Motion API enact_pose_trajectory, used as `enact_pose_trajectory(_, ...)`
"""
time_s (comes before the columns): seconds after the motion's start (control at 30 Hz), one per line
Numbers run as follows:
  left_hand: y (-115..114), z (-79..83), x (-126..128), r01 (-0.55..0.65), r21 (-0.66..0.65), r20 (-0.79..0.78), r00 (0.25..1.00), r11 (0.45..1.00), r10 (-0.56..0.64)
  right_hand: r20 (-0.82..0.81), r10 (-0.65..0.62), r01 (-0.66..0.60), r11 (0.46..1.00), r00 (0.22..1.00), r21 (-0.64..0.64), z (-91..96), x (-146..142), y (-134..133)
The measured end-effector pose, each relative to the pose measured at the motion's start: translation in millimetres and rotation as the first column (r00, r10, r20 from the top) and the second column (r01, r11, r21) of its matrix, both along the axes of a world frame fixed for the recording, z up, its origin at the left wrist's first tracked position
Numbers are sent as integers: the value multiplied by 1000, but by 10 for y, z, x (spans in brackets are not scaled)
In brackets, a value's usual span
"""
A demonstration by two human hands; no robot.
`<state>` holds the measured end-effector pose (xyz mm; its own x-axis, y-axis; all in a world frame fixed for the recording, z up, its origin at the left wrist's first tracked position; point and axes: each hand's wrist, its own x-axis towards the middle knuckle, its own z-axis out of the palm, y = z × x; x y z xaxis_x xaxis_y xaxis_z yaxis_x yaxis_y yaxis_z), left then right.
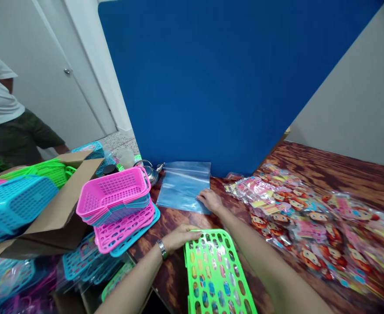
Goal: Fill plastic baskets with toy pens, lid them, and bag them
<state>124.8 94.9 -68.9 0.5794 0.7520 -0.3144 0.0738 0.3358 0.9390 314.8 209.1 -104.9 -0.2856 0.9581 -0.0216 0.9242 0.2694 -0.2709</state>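
A lime-green plastic basket [213,266] lies at the table's near edge, its slotted top facing up. Colourful packets show through the slots. My left hand [180,237] grips its far left corner, fingers closed over the rim. Further away, my right hand [210,200] rests at the lower right corner of a flat clear plastic bag [185,185], its fingers curled and pinching the bag's edge. The bag lies on the wood-patterned table against the blue board.
Left of the bag stand stacked pink and blue baskets [113,192], beside a metal kettle [151,172]. An open cardboard box [53,213] holds more baskets. Wrapped toy packets [296,209] cover the right side. A blue board [198,83] rises behind; a person [2,96] stands far left.
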Motion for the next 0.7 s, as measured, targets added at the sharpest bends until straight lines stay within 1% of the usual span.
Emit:
enact_pose_trajectory(0.07,12,-18,7,-109,-23,-1,994,994,109,22,36,-36,999,999,10,84,26,4)
enact_pose_trajectory(0.1,29,-22,-3,-194,-30,-6,981,980,194,32,59,-59,998,998,17,135,46,-6)
enact_pose_trajectory(0.13,56,-21,-17,-293,-36,-14,956,956,292,41,84,-85,996,996,26,189,67,-26)
enact_pose_trajectory(0.2,143,-4,-30,-479,-55,-37,878,876,478,62,133,-136,990,989,45,301,107,-99)
enact_pose_trajectory(0.23,203,13,-22,-551,-72,-53,835,832,548,76,159,-163,985,984,52,355,121,-152)
enact_pose_trajectory(0.3,344,58,33,-647,-125,-95,762,752,640,113,213,-221,973,970,61,457,134,-281)
enact_pose_trajectory(0.4,550,125,166,-732,-208,-155,679,649,717,180,294,-309,949,939,62,588,130,-492)
enact_pose_trajectory(0.47,630,142,229,-759,-259,-178,645,597,743,237,347,-371,926,907,63,666,135,-608)
enact_pose_trajectory(0.53,639,128,245,-762,-314,-177,634,567,753,317,380,-418,906,869,62,741,153,-689)
enact_pose_trajectory(0.6,591,93,230,-751,-363,-152,632,552,760,383,357,-409,911,852,59,814,168,-739)
enact_pose_trajectory(0.63,558,74,222,-745,-381,-131,630,548,765,391,331,-384,921,859,64,849,164,-756)
enact_pose_trajectory(0.7,498,44,224,-739,-399,-83,619,543,781,330,289,-336,937,899,96,913,119,-786)
